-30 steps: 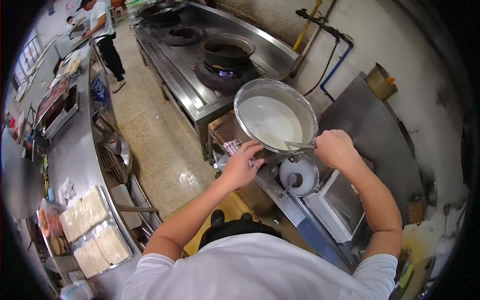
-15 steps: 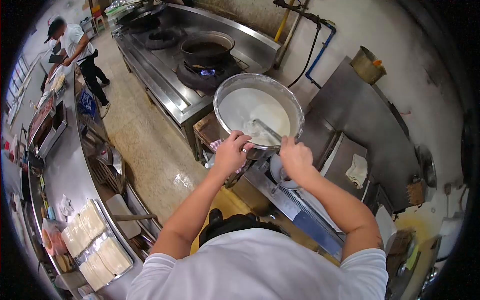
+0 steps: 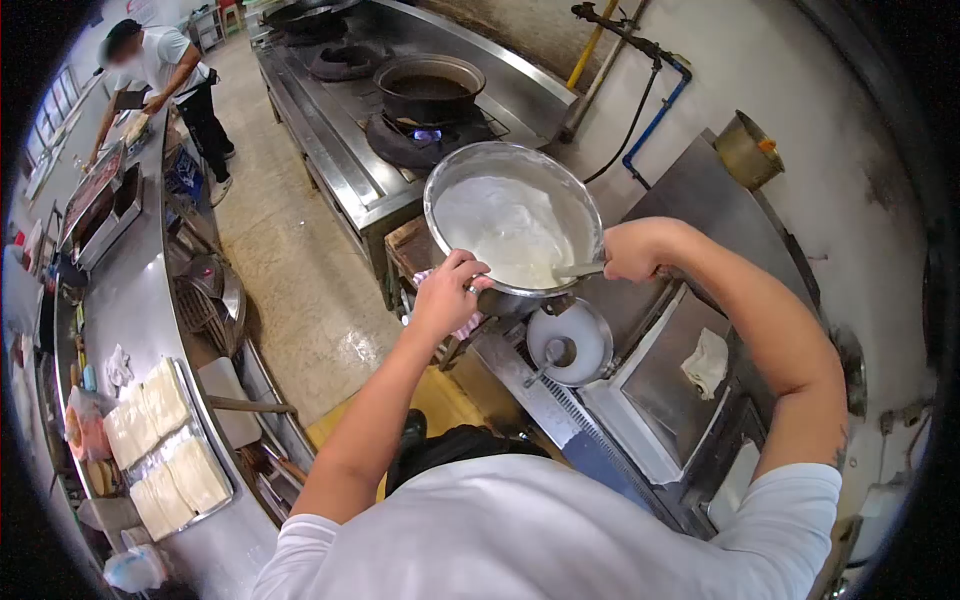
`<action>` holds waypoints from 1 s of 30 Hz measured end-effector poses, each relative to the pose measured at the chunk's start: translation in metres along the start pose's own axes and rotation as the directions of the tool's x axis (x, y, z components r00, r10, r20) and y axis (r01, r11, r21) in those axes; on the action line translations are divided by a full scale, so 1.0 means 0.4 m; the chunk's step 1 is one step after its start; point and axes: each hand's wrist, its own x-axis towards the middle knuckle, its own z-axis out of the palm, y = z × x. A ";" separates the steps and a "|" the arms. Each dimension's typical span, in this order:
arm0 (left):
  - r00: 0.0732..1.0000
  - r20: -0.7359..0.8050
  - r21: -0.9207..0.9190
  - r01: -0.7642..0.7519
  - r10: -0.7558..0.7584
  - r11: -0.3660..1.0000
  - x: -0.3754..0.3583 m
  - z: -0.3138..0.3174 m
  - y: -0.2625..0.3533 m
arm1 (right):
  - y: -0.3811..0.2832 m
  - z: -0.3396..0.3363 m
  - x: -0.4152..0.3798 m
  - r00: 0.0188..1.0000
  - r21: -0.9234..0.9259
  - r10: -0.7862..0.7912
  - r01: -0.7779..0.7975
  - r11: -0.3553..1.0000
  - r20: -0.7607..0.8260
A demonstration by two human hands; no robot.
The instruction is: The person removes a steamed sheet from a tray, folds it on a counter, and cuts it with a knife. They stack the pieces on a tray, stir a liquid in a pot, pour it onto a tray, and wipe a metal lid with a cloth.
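Observation:
A large metal bowl (image 3: 447, 173) of white liquid (image 3: 505, 222) stands tilted a little in front of me, beside the stove. My left hand (image 3: 450, 292) grips the bowl's near rim, a ring on one finger. Closed at the right rim, my right hand (image 3: 645, 250) holds a utensil with a metal handle (image 3: 580, 270). Its far end is sunk in the liquid, so its kind is hidden. Just below the bowl sits a smaller bowl of whitish liquid (image 3: 592, 340) with a ladle (image 3: 560, 351) in it.
Beyond the bowl, a dark pot (image 3: 430, 85) sits over a blue flame on the stove (image 3: 375, 205). At left, a long steel counter (image 3: 140, 310) carries a tray of pale flat slabs (image 3: 165, 450). A co-worker (image 3: 175, 70) stands at its far end. A folded cloth (image 3: 706, 363) lies at right.
My right hand has swung right and outward, bringing the utensil from the bowl's middle to its lower right edge. The liquid's surface is swirled. My left hand stays on the rim.

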 end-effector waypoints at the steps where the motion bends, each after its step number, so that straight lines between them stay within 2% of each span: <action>1: 1.000 0.003 -0.002 0.009 -0.009 1.000 0.002 -0.001 0.003 | 0.006 0.001 0.002 1.000 0.060 0.001 -0.001 0.998 -0.009; 3: 1.000 0.007 0.011 0.018 -0.018 1.000 0.004 0.000 0.004 | 0.001 0.000 -0.009 1.000 0.179 0.006 -0.002 0.984 -0.023; 6: 1.000 0.012 0.023 0.021 -0.021 1.000 0.005 0.001 0.009 | -0.049 0.051 0.008 0.990 0.035 -0.106 0.110 0.993 -0.096; 7: 1.000 0.016 0.026 0.021 -0.021 0.999 0.004 0.000 0.010 | -0.058 0.118 0.054 0.943 0.031 -0.135 0.152 0.988 -0.305; 8: 1.000 0.008 0.027 0.019 -0.020 0.999 0.003 0.002 0.009 | -0.111 0.150 0.041 0.929 0.065 -0.069 0.099 0.993 -0.364; 9: 1.000 0.000 0.028 0.018 -0.018 0.999 0.002 0.005 0.008 | -0.141 0.197 0.046 0.879 0.099 -0.053 0.113 0.989 -0.473; 11: 1.000 -0.002 0.025 0.018 -0.018 1.000 0.002 0.004 0.007 | -0.181 0.274 0.074 0.751 -0.045 -0.059 0.039 0.998 -0.658; 12: 1.000 0.007 0.020 0.019 -0.019 1.000 0.000 0.001 0.010 | -0.176 0.289 0.095 0.750 -0.012 0.003 -0.015 1.000 -0.661; 14: 1.000 0.012 0.015 0.012 -0.013 1.000 -0.006 0.004 0.012 | -0.161 0.323 0.125 0.740 0.057 0.133 -0.127 0.990 -0.659; 17: 1.000 -0.007 0.013 0.002 -0.002 1.000 -0.005 0.006 0.005 | -0.082 0.313 0.140 0.766 0.045 0.138 -0.141 0.989 -0.627; 18: 1.000 -0.003 0.009 0.005 -0.005 1.000 -0.003 0.006 0.001 | -0.067 0.280 0.107 0.829 -0.023 0.062 -0.090 0.996 -0.556; 21: 1.000 0.009 0.013 0.005 -0.005 1.000 -0.005 0.010 -0.011 | -0.026 0.175 0.057 0.921 -0.053 0.051 -0.078 0.996 -0.386; 23: 1.000 0.011 0.015 -0.004 0.004 1.000 -0.004 0.008 -0.013 | -0.017 0.069 0.037 0.995 -0.159 0.047 -0.061 0.985 -0.090; 25: 1.000 0.005 0.008 -0.010 0.010 1.000 -0.004 0.007 -0.012 | -0.011 0.008 0.009 0.996 0.142 0.087 -0.088 0.986 0.008; 27: 1.000 -0.003 -0.010 -0.018 0.018 1.000 -0.003 0.006 -0.013 | 0.005 0.004 0.028 0.996 0.309 0.086 -0.093 0.947 0.036; 30: 0.999 -0.011 -0.015 -0.039 0.039 0.999 0.002 0.006 -0.019 | -0.024 0.056 0.057 0.999 0.312 -0.030 0.033 0.950 -0.017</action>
